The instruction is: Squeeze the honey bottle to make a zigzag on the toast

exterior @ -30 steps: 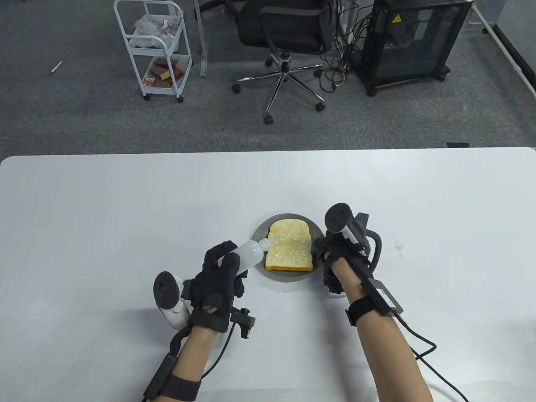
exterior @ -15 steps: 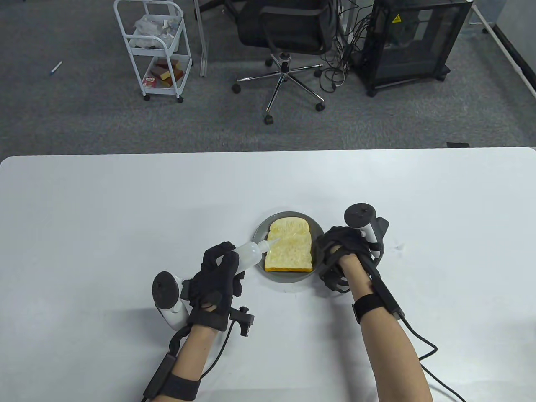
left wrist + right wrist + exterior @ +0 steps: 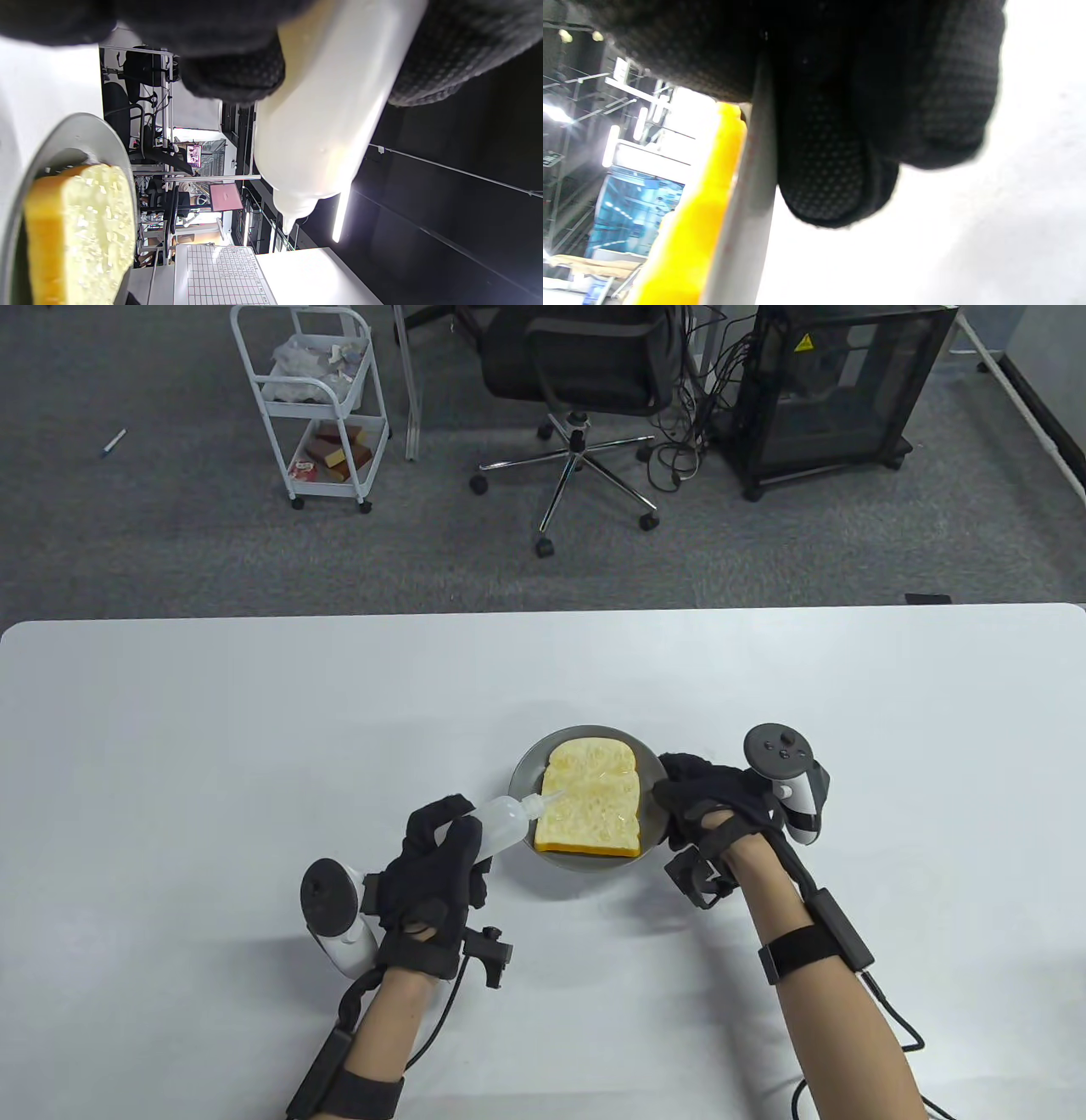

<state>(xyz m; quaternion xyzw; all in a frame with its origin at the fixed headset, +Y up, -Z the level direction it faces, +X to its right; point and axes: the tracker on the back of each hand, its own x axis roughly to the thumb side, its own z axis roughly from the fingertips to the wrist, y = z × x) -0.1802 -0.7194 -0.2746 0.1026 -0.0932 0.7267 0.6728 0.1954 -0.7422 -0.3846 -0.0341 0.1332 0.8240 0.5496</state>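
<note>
Here your honey bottle (image 3: 501, 825) lies tilted in your left hand (image 3: 433, 878), its nozzle (image 3: 554, 795) reaching over the near-left part of the toast (image 3: 592, 797), which is where a zigzag would sensibly begin. The left wrist view shows your gloved fingers (image 3: 231, 76) wrapped round the body of the bottle (image 3: 326, 106), thumb on 1 side and fingers on the other, so a squeeze can come straight from the grip you already have. No stream shows at the tip in that view, so you look, to my eye, poised rather than pouring. The toast, 1 slice with a pale top and orange crust edge, sits on a grey plate (image 3: 530, 763) near the middle of the table's (image 3: 212, 729) front edge, close enough that both of your arms reach it without stretching. Your right hand (image 3: 708, 806) is at the plate's right rim (image 3: 751, 178), and the right wrist view shows a finger (image 3: 823, 169) beneath that rim and another part of the glove above it, so you are pinching the plate. That hold probably keeps the plate from sliding or turning while the nozzle travels. Beyond the table's far edge stand a white cart (image 3: 314, 407), an office chair (image 3: 585, 381) and a black cabinet (image 3: 840, 390).
</note>
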